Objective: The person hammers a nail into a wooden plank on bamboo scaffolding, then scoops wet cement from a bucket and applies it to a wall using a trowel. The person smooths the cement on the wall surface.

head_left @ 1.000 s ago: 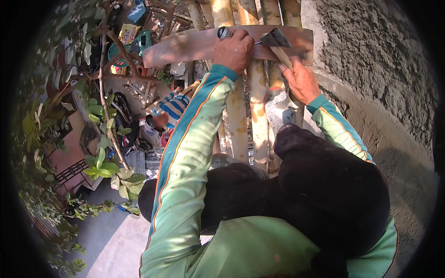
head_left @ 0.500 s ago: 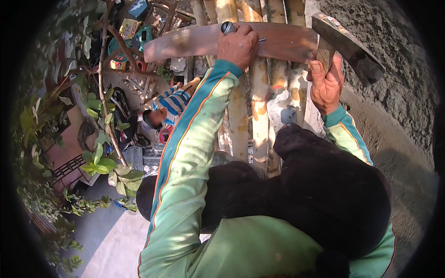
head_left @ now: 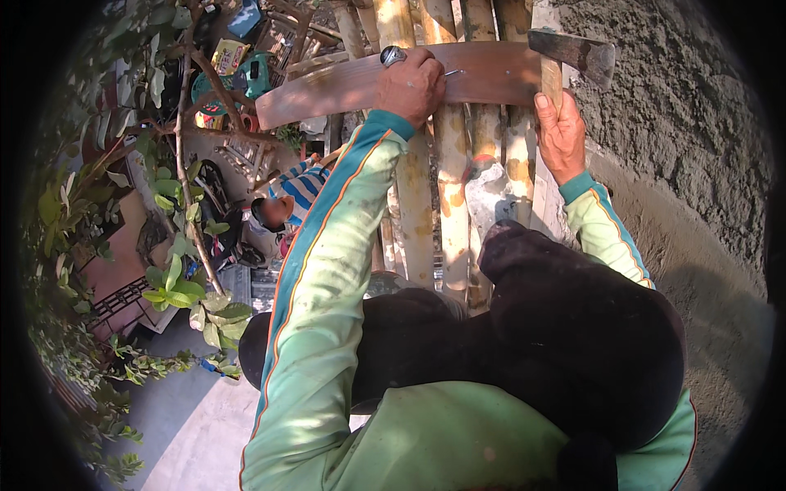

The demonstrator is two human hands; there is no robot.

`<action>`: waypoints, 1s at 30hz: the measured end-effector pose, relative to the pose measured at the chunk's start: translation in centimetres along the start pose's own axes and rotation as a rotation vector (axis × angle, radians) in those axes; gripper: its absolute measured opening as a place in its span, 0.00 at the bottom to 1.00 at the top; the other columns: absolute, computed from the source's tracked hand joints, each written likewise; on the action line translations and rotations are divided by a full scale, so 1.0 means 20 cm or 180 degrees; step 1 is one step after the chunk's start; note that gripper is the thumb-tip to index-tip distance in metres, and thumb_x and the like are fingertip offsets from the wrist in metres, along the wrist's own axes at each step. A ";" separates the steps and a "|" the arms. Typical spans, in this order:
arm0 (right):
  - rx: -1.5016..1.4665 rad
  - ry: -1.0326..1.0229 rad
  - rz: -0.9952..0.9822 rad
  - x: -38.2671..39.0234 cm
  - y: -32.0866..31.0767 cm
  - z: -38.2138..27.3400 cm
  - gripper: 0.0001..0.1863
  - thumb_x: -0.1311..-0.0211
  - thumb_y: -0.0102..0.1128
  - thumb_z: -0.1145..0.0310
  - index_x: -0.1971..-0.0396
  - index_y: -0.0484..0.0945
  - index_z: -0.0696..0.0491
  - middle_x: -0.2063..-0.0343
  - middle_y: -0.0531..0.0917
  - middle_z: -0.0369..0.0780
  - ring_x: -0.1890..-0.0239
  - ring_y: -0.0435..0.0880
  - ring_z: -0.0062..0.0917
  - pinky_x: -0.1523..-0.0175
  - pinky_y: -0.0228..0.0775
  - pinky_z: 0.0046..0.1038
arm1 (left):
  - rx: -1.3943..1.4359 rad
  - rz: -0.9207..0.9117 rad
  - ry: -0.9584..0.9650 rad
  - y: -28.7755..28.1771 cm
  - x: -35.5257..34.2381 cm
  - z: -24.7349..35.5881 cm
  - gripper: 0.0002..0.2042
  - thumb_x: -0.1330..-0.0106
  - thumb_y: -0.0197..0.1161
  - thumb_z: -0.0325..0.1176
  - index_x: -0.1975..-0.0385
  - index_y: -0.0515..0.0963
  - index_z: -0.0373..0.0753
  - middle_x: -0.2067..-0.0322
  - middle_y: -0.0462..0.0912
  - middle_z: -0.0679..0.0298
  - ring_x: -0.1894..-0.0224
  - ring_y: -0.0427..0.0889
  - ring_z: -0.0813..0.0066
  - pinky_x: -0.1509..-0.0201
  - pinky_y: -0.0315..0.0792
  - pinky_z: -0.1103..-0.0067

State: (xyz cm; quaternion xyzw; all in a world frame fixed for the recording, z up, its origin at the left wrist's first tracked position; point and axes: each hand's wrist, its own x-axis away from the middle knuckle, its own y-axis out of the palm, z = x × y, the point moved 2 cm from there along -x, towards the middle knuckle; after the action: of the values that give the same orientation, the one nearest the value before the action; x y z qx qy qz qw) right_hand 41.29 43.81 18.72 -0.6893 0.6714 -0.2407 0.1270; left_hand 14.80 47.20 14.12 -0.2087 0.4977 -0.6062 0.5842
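My left hand (head_left: 407,88) is closed on a long, slightly curved wooden board (head_left: 503,72) laid across bamboo poles (head_left: 450,180). A round silver piece (head_left: 393,56), perhaps a ring, shows at its knuckles, and a thin nail (head_left: 452,73) sticks out beside its fingers. My right hand (head_left: 560,131) grips a hammer by its pale wooden handle (head_left: 551,78); the dark metal head (head_left: 573,51) is over the board's right end, to the right of the nail.
A rough concrete wall (head_left: 679,147) runs along the right. Below on the left are another person (head_left: 299,192) in blue-striped clothing, branches (head_left: 184,164), leaves, a green basket (head_left: 213,94) and a pink panel (head_left: 115,270). A pale lumpy block (head_left: 490,192) lies by my dark-clothed knee.
A second ago the hammer head was at the nail. It swung up and right, and now has come back slightly left. My left hand stays on the board.
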 end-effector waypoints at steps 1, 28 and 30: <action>-0.0062 0.0038 0.0012 0.01 0.00 0.01 0.19 0.24 0.58 0.53 0.52 0.77 0.56 0.74 0.81 0.44 0.71 0.79 0.31 0.60 0.73 0.32 | 0.0001 -0.0054 -0.0007 -0.01 0.00 0.01 0.04 0.39 0.69 0.37 0.68 0.82 0.47 0.62 0.82 0.69 0.67 0.86 0.61 0.64 0.80 0.65; 0.0502 -0.1631 0.0027 0.05 0.08 -0.09 0.18 0.21 0.54 0.60 0.41 0.73 0.56 0.68 0.83 0.44 0.69 0.83 0.38 0.62 0.74 0.34 | -0.0488 -0.0018 0.0169 0.03 -0.03 0.06 0.03 0.40 0.69 0.37 0.70 0.82 0.50 0.64 0.82 0.72 0.66 0.85 0.66 0.66 0.76 0.66; 0.1838 -0.0146 -0.1129 -0.04 0.12 0.10 0.20 0.23 0.54 0.54 0.46 0.73 0.57 0.67 0.85 0.50 0.63 0.84 0.52 0.59 0.75 0.43 | -0.0715 -0.0088 0.0310 0.01 -0.02 0.08 0.03 0.40 0.69 0.37 0.69 0.82 0.50 0.64 0.82 0.71 0.65 0.85 0.66 0.65 0.77 0.65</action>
State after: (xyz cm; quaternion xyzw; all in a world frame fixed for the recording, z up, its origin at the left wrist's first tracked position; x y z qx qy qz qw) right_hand 40.21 44.04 15.65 -0.7362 0.4421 -0.4237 0.2882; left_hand 16.34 46.94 14.84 -0.2500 0.5874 -0.5640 0.5238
